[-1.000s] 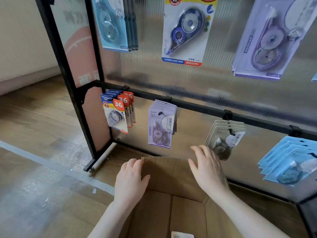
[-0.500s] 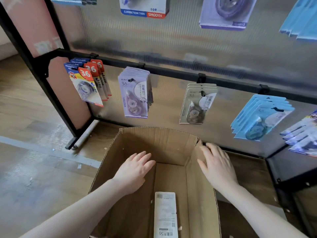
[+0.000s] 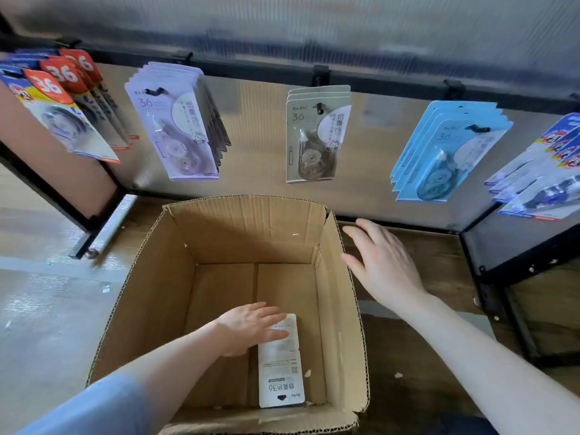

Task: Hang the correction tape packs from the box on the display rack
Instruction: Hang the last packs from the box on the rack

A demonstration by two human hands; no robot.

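Observation:
An open cardboard box (image 3: 163, 271) stands on the floor in front of the display rack (image 3: 251, 65). One white correction tape pack (image 3: 281, 368) lies face down on the box's bottom. My left hand (image 3: 251, 328) is deep inside the box with straight fingers over the pack's far end. My right hand (image 3: 379, 262) hovers open just outside the box's right wall. Hanging on the rack's hooks are red-and-blue packs (image 3: 59, 102), purple packs (image 3: 175, 120), grey packs (image 3: 317, 133) and light blue packs (image 3: 445, 152).
More blue-and-white packs (image 3: 539, 177) hang at the far right. The rack's black foot (image 3: 84, 243) stands left of the box, and a black frame (image 3: 502, 277) stands to its right. The floor (image 3: 47, 309) is wood and grey.
The view tilted down toward the box. My left hand went from the box's rim down to the pack on its bottom. My right hand stayed beside the right wall.

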